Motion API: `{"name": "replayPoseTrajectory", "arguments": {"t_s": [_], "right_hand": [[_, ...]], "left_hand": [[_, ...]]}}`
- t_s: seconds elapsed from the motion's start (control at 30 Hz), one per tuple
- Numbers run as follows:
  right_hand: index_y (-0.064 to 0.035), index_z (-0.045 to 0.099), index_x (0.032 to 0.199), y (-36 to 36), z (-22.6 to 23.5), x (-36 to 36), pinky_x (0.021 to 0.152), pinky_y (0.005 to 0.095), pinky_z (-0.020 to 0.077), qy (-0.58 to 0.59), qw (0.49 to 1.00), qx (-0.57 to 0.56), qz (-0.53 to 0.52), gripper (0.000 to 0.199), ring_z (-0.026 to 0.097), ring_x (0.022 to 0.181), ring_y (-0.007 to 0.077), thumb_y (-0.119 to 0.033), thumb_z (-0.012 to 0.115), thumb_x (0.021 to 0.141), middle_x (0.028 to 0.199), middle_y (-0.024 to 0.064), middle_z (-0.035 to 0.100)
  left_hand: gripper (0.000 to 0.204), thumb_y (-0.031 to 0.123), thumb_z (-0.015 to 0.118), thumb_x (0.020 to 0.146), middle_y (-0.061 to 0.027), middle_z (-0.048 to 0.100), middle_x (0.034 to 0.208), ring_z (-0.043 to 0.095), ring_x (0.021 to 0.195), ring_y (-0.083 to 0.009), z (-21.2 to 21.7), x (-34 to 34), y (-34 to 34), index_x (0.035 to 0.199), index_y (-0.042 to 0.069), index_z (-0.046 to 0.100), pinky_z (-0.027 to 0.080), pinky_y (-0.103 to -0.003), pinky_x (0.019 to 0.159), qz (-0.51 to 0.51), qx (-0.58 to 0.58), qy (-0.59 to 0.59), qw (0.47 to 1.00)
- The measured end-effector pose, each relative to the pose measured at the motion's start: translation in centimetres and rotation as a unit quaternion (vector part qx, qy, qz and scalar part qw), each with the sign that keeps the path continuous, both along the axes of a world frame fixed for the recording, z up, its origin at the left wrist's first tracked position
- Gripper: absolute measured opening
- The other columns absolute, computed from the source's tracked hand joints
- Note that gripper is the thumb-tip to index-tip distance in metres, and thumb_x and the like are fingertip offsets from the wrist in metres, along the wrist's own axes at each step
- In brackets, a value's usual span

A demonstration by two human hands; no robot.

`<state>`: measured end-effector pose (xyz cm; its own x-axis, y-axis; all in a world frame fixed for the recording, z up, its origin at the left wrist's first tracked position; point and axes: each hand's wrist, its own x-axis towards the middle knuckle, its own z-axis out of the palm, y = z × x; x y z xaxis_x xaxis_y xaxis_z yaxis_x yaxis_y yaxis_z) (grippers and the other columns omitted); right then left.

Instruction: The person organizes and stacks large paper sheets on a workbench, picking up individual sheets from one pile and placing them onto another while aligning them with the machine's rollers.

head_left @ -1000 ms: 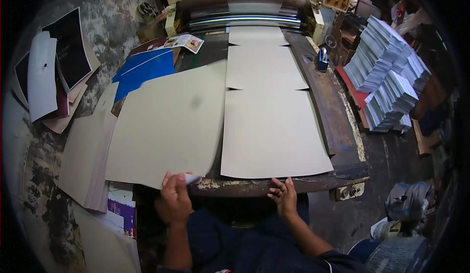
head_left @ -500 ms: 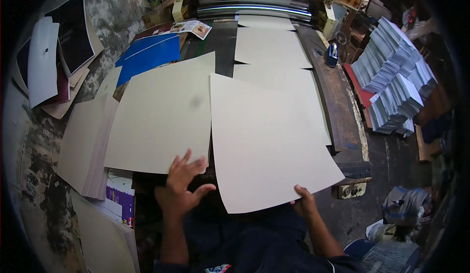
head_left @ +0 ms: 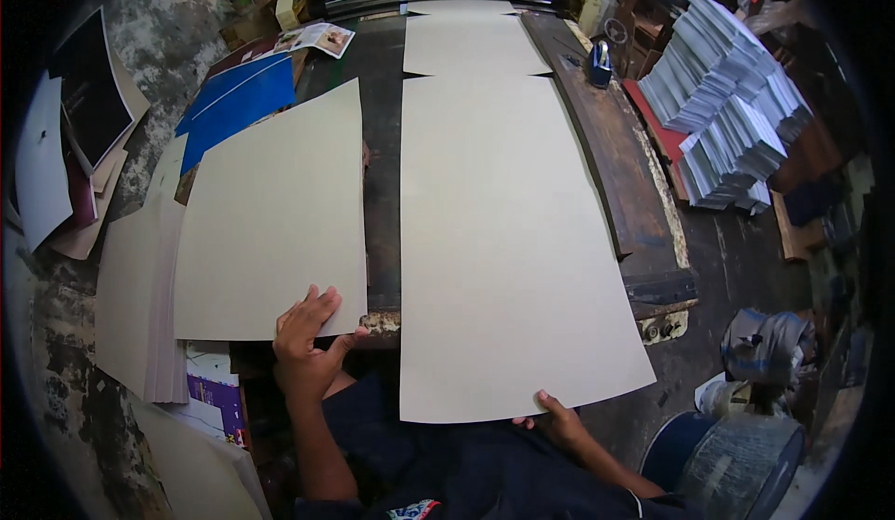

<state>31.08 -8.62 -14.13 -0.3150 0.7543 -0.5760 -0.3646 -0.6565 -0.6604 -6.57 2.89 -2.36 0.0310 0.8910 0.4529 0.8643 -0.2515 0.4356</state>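
Note:
A large off-white sheet of paperboard [head_left: 503, 268] runs from my lap onto the machine bed, its near edge bowed and overhanging. My right hand [head_left: 557, 420] pinches that near edge right of its middle, thumb on top and fingers underneath. To the left, another big paperboard sheet [head_left: 270, 212] lies on a pile beside the bed. My left hand [head_left: 310, 338] rests at its near right corner, fingers spread on the surface and thumb stretched along the edge. Farther up the bed, more sheets [head_left: 466, 40] lie in line, leading to a shiny metal roller [head_left: 438, 0].
Fanned boards [head_left: 140, 305] stand at the left, near blue sheets [head_left: 238, 100]. Dark printed sheets [head_left: 93, 100] hang at far left. Right of the bed's rail [head_left: 597, 156] are piled white paper stacks [head_left: 722, 82]. A blue drum [head_left: 727, 455] stands at lower right.
The right-hand sheet has swung into line with the bed and now covers the sheet beneath. My left hand has come down onto the left sheet's corner. The whole view has shifted.

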Motion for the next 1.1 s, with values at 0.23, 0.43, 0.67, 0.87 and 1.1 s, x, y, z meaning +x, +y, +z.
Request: {"name": "replayPoseTrajectory", "arguments": {"t_s": [0.23, 0.43, 0.67, 0.87, 1.1], "right_hand": [[0.0048, 0.05, 0.118, 0.3, 0.2, -0.7, 0.075, 0.0369, 0.0477, 0.007, 1.0, -0.01, -0.011, 0.051, 0.064, 0.091, 0.0282, -0.042, 0.049, 0.098, 0.1, 0.0211, 0.063], [0.0025, 0.051, 0.118, 2.7, 0.0, -1.0, 0.078, 0.0373, 0.047, 0.013, 0.999, -0.005, -0.044, 0.054, 0.062, 0.09, 0.0259, -0.047, 0.048, 0.097, 0.099, 0.018, 0.063], [0.0022, 0.05, 0.119, 5.7, 0.3, -1.5, 0.079, 0.0385, 0.0467, 0.013, 0.995, 0.003, -0.097, 0.057, 0.062, 0.088, 0.0253, -0.05, 0.045, 0.098, 0.097, 0.0158, 0.063], [0.0023, 0.049, 0.118, 7.9, -2.0, -2.3, 0.081, 0.0401, 0.0468, 0.014, 0.988, 0.031, -0.153, 0.055, 0.061, 0.085, 0.0256, -0.048, 0.044, 0.098, 0.096, 0.0167, 0.063], [-0.0064, 0.041, 0.131, 8.2, -1.8, -3.3, 0.083, 0.0425, 0.0493, -0.022, 0.974, -0.013, -0.225, 0.05, 0.061, 0.083, 0.0224, -0.045, 0.043, 0.099, 0.106, 0.0147, 0.064]], "left_hand": [[0.058, 0.039, 0.083, 0.067, -0.0113, 0.069, 0.116, 0.06, 0.12, -0.0303, 0.2, -0.3, 0.0, 0.113, 0.007, 0.068, 0.043, -0.046, 0.1, 0.0, -0.016, 0.0, 1.0], [0.053, 0.034, 0.084, 0.067, -0.007, 0.069, 0.116, 0.061, 0.118, -0.0264, -0.2, -0.8, 0.1, 0.112, 0.01, 0.069, 0.043, -0.043, 0.098, 0.001, -0.009, -0.007, 1.0], [0.046, 0.031, 0.083, 0.07, -0.0054, 0.07, 0.115, 0.062, 0.116, -0.0246, -0.2, -1.1, 0.2, 0.109, 0.011, 0.069, 0.044, -0.042, 0.096, 0.0, 0.003, -0.024, 1.0], [0.041, 0.033, 0.078, 0.079, -0.0094, 0.07, 0.113, 0.064, 0.114, -0.0278, -0.4, -0.6, 0.0, 0.11, 0.007, 0.07, 0.044, -0.042, 0.098, 0.016, 0.007, -0.076, 0.997], [0.032, 0.029, 0.068, 0.091, -0.0128, 0.073, 0.101, 0.07, 0.093, -0.0254, -1.8, -0.1, 0.3, 0.104, 0.0, 0.07, 0.048, -0.036, 0.088, 0.113, 0.112, -0.205, 0.966]]}}
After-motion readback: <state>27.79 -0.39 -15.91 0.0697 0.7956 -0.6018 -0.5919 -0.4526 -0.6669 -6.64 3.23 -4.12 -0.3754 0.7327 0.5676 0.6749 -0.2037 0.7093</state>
